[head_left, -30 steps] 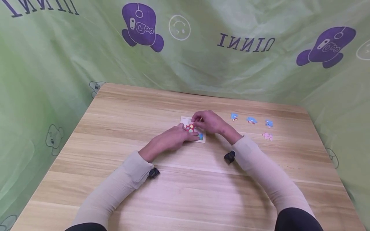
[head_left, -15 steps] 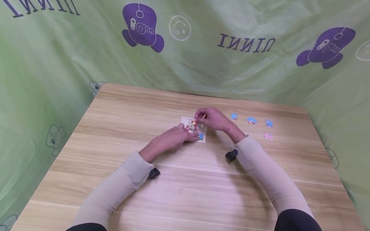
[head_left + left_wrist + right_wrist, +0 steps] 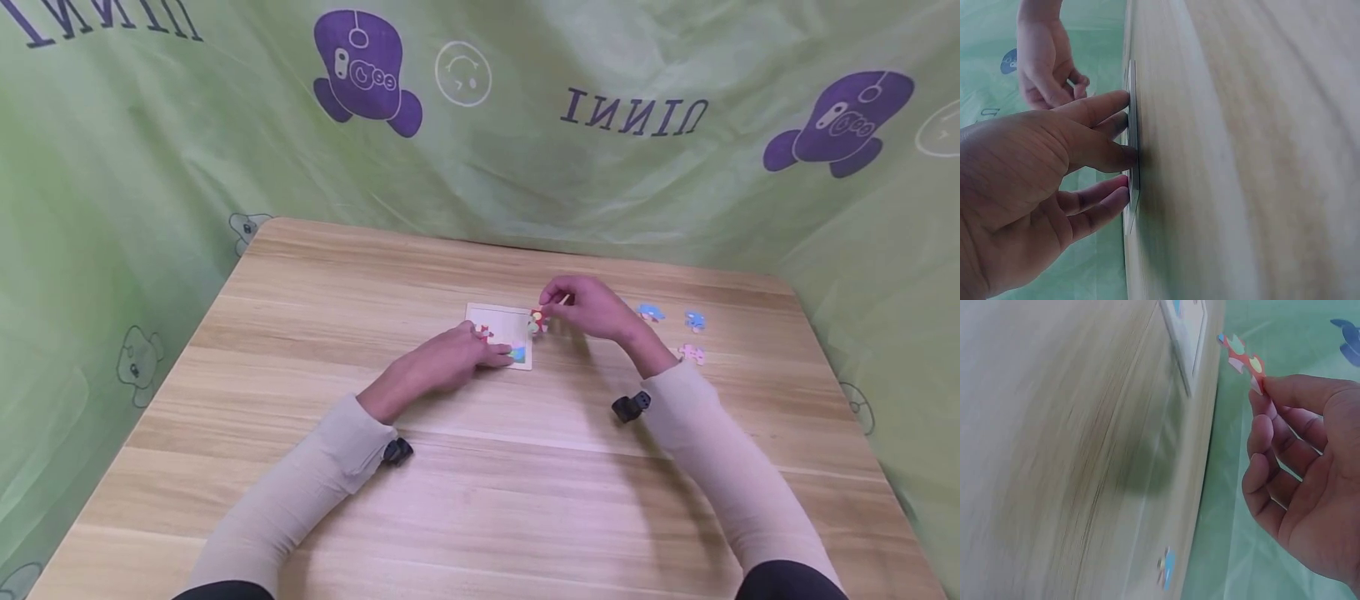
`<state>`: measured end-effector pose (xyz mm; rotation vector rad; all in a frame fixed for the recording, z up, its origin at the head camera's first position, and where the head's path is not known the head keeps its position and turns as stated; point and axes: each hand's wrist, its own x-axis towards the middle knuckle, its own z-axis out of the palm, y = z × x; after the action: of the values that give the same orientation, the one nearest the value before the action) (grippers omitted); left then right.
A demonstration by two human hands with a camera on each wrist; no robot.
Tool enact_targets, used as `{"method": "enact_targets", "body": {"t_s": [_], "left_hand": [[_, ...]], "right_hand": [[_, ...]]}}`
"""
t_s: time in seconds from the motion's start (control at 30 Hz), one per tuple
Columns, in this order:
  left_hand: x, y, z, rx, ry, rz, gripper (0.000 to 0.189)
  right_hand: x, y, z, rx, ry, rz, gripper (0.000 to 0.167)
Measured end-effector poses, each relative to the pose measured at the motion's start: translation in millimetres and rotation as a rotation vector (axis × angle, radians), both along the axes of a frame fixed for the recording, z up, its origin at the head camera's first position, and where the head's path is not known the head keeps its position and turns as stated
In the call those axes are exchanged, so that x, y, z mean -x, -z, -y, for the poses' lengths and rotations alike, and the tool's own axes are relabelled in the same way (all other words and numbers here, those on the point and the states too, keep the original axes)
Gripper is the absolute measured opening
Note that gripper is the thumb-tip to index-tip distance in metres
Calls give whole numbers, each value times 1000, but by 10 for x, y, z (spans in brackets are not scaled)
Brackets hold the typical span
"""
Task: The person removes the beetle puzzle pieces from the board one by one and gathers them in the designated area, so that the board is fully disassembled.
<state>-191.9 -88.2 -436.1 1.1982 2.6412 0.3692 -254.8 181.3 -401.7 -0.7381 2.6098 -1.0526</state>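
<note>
A pale square puzzle board [image 3: 506,321] lies on the table, with a red piece [image 3: 482,331] and a green-and-blue piece [image 3: 518,354] in it. My left hand [image 3: 442,358] rests on the board's left and near part, fingers spread, covering some of it. In the left wrist view, its fingertips [image 3: 1124,156] press on the thin board [image 3: 1133,119]. My right hand [image 3: 588,308] is at the board's right side, pinching a red patterned puzzle piece [image 3: 537,321] between thumb and fingertip. The right wrist view shows this puzzle piece [image 3: 1244,360] raised above the tabletop.
To the right lie two blue puzzle pieces [image 3: 650,312] and a pink one [image 3: 692,353]. A small blue piece [image 3: 1168,569] shows low in the right wrist view. Green printed cloth [image 3: 510,200] hangs behind the wooden table [image 3: 480,508].
My right hand has lifted the red puzzle piece from the board and carried it right, to the board's edge. It now hides the nearest blue piece. The left hand has stayed put.
</note>
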Motion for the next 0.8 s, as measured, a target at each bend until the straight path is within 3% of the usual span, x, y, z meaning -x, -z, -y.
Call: {"method": "enact_targets", "body": {"t_s": [0.37, 0.8], "left_hand": [[-20, 7, 16, -34, 0, 4, 44], [-27, -30, 23, -46, -18, 51, 43]], "right_hand": [[-107, -35, -573, -81, 110, 24, 10], [-215, -33, -1104, -172, 171, 61, 14]]}}
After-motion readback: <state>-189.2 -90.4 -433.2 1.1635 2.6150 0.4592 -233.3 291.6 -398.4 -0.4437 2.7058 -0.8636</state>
